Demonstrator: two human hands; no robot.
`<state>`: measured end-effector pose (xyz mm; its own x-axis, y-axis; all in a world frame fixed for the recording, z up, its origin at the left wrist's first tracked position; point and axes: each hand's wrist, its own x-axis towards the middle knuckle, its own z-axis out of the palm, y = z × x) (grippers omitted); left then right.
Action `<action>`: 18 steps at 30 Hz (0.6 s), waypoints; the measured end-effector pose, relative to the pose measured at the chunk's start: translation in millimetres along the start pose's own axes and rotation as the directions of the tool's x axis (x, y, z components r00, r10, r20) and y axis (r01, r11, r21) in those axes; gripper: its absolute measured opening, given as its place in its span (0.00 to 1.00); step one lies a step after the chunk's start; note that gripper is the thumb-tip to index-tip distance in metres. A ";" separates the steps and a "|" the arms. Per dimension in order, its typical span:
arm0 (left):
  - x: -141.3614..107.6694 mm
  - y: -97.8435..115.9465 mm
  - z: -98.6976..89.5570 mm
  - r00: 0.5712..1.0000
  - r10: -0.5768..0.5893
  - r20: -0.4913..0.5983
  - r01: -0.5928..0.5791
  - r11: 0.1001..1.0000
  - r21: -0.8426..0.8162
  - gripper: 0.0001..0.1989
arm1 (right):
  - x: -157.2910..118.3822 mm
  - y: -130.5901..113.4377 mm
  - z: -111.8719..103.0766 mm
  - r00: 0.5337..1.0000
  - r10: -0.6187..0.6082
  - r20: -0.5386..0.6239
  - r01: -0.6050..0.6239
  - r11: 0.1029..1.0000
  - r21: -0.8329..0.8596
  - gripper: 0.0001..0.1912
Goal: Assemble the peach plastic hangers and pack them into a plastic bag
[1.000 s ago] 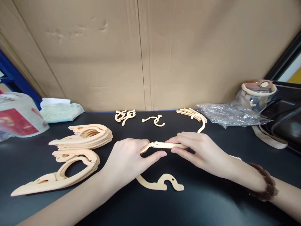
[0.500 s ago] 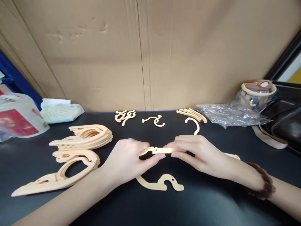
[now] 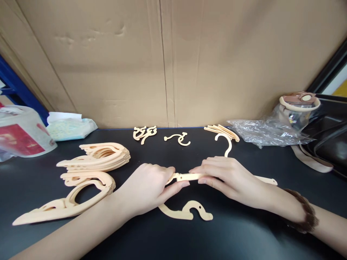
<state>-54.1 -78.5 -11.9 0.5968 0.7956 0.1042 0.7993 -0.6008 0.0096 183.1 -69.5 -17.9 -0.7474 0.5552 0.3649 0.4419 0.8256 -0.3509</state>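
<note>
- Head view: grips the jointed end of a beige bar (image 3: pixel 191 176) with the left hand (image 3: pixel 149 186), thumb and fingers closed on it.
- Pinches the same bar farther along with the right hand (image 3: pixel 226 177), between thumb and fingertips, over the dark table (image 3: pixel 230 234).
- Shows a hook (image 3: pixel 230 146) behind the right hand and a strip end (image 3: pixel 267 180) past the right wrist; cannot tell about any join to the bar.
- Shows a curved piece (image 3: pixel 177 215) just below the left hand, partly hidden by it.
- Shows stacked hanger parts (image 3: pixel 108 164) beside the left forearm.
- Farther back, shows small hooks (image 3: pixel 148 135), a lone thin part (image 3: pixel 180 138), and narrow strips (image 3: pixel 222 132) beside a clear plastic bag (image 3: pixel 265 133).
- Toward the edges, shows a tissue pack (image 3: pixel 72 128) and cup (image 3: pixel 299 103).
</note>
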 end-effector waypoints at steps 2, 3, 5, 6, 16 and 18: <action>-0.2 0.3 0.1 1.000 0.018 0.006 -0.018 0.998 0.052 0.24 | -0.8 -0.5 0.6 1.000 0.000 0.002 0.000 1.000 -0.010 0.13; -0.2 0.3 0.3 1.000 0.025 0.003 -0.026 0.997 0.075 0.24 | -1.2 -0.6 0.9 1.000 -0.001 0.004 0.001 1.000 -0.014 0.13; -0.4 0.0 0.6 0.999 0.045 -0.016 -0.043 0.992 0.115 0.24 | -1.6 -0.7 1.3 1.000 -0.004 0.008 0.005 1.000 -0.020 0.13; -0.5 -0.2 0.7 0.998 0.057 -0.027 -0.053 0.990 0.132 0.24 | -1.5 -0.7 1.2 1.000 -0.008 0.009 0.009 1.000 -0.020 0.13; -2.0 2.6 8.1 0.984 0.172 -0.038 -0.162 0.970 0.183 0.21 | 0.3 -1.4 2.5 0.999 -0.010 0.043 0.011 1.000 -0.024 0.13; -1.5 4.5 8.2 0.984 0.176 -0.027 -0.168 0.969 0.180 0.20 | 0.0 -0.6 3.1 0.999 -0.011 0.037 0.011 1.000 -0.003 0.13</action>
<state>-50.8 -81.7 -20.1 0.7261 0.6750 0.1312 0.6867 -0.7024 -0.1872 181.2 -70.3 -20.5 -0.7698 0.5423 0.3366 0.4356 0.8318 -0.3440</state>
